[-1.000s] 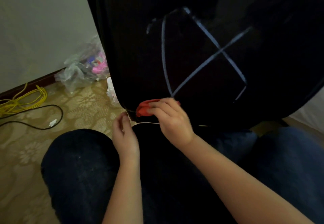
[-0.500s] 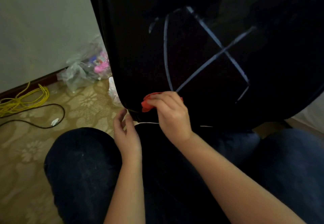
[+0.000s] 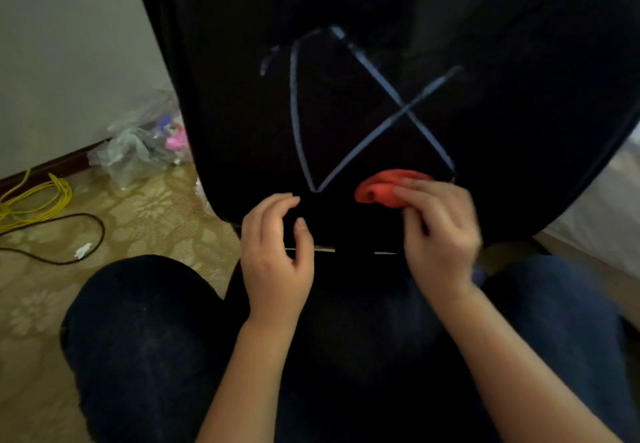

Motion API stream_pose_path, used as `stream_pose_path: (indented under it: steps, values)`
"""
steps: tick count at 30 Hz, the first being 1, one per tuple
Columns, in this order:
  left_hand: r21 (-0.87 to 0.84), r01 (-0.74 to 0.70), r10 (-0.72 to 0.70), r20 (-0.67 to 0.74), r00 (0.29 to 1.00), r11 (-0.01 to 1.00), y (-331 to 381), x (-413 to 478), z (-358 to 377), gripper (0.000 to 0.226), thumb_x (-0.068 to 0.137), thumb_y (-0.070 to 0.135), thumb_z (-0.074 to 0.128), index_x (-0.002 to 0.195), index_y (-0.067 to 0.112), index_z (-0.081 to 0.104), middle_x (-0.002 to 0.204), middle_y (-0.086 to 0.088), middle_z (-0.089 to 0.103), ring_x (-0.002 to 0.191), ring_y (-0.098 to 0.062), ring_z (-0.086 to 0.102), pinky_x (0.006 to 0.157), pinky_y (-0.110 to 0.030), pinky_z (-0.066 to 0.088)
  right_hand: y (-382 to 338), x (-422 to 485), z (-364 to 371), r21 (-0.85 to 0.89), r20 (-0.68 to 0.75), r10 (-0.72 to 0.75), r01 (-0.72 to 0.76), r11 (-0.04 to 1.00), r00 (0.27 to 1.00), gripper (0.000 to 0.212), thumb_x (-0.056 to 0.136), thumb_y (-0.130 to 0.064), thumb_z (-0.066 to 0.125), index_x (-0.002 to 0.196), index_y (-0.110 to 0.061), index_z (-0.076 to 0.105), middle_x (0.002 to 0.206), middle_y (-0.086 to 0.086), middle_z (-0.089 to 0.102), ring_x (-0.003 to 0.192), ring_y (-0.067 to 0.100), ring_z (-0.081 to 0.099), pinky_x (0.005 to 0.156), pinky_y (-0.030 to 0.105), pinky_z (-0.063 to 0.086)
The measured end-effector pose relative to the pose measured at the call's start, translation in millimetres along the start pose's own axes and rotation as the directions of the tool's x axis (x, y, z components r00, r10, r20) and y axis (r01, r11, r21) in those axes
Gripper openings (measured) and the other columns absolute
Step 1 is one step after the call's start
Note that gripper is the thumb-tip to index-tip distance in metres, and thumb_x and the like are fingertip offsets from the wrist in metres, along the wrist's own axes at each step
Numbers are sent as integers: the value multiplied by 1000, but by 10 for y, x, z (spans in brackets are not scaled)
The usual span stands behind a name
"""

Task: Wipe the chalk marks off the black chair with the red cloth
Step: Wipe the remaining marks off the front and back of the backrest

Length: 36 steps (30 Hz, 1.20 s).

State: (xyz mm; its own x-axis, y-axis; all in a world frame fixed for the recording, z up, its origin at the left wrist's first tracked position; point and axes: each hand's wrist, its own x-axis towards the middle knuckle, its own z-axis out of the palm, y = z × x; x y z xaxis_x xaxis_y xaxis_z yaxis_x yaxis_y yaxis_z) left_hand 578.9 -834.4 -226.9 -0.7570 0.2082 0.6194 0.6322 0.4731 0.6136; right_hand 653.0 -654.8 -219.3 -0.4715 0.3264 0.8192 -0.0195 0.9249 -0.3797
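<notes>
My right fingers [image 3: 424,189] are curled tight around the red cloth [image 3: 375,191] and squeeze it into a ball against the black chair [image 3: 225,103]. A moment ago the cloth was by the bottom left point of the chalk marks [image 3: 405,113]. Now my right hand [image 3: 441,238] has slid it over, and it sits just under the bottom right end of the lines. No line looks rubbed away yet, so I think the real wiping has not begun. My left hand [image 3: 277,269] is beside it, low by the chair's bottom edge. Its fingers are loosely bent and hold nothing.
</notes>
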Motion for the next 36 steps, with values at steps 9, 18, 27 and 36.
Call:
stream_pose_path:
  steps: [9,18,27,36]
  values:
    - [31,-135,136,-25,990,990,346,254,235,35,90,5,64,124,-3,58,136,-17,53,127,-29,49,112,-32,37,160,-249,23,67,222,-111,99,993,969,16,97,1,60,100,-3,75,108,3,71,98,23,66,88,33,53]
    - [6,-392,387,145,911,920,730,307,689,62,92,15,67,145,3,38,154,-13,37,146,-28,31,120,-47,26,426,294,-453,-81,-151,73,-86,993,986,19,89,13,59,94,2,73,99,12,71,95,26,64,93,27,45]
    - [67,-498,480,187,857,864,885,790,780,66,92,18,65,149,3,35,158,-15,30,150,-29,20,124,-42,13,605,83,-585,-56,74,-51,55,997,996,22,99,-2,52,94,3,73,99,13,70,93,28,63,95,24,44]
    - [217,-609,593,141,793,763,711,921,912,60,95,32,59,146,6,43,154,-15,38,145,-29,29,122,-44,17,818,623,-858,-150,-227,7,-42,988,974,18,90,10,58,101,2,71,104,15,70,101,27,62,98,27,42]
